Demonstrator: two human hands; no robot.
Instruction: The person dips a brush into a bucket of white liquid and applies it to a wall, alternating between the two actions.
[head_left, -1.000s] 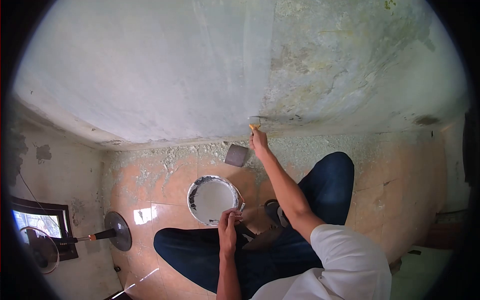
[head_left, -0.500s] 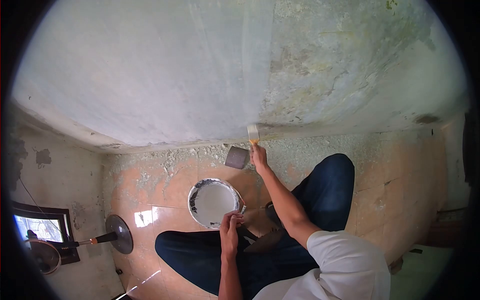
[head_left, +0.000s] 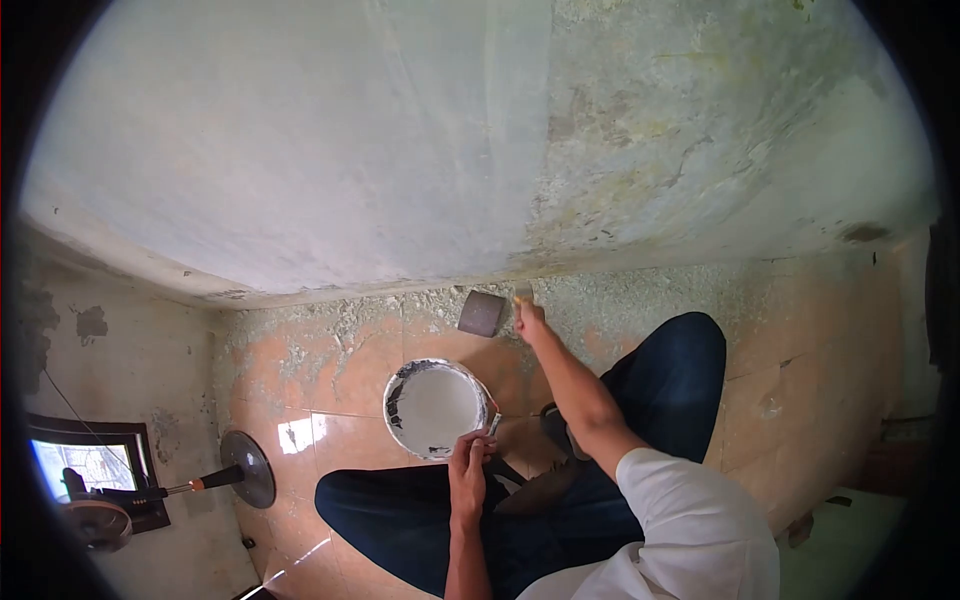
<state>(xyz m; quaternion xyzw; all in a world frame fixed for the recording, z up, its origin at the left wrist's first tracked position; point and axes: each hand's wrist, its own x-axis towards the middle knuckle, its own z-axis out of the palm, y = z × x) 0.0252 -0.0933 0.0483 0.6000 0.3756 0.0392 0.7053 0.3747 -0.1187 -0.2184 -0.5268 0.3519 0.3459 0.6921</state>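
Note:
My right hand (head_left: 530, 318) is closed around the handle of a paintbrush (head_left: 523, 291), whose pale bristles point toward the foot of the wall. The brush is held low, over the flake-covered strip of floor. Below and left of it stands a white bucket (head_left: 391, 428) of whitish paint, its inner rim smeared dark. My left hand (head_left: 468, 468) is beside the bucket's near right side, fingers closed on the grip of its wire handle (head_left: 496, 420). A dark, slightly curved rectangular piece (head_left: 482, 313) lies on the floor just left of my right hand.
The wall (head_left: 300, 150) is smoother and whiter on the left, patchy and peeling on the right. Paint flakes (head_left: 640, 295) litter the tiles along its base. A standing fan (head_left: 247, 470) is at the left near a window (head_left: 90, 460). My bent knees flank the bucket.
The paintbrush has come down off the lower wall, toward me and slightly right, with my right hand. My left hand stays by the bucket handle. The whole view has shifted slightly.

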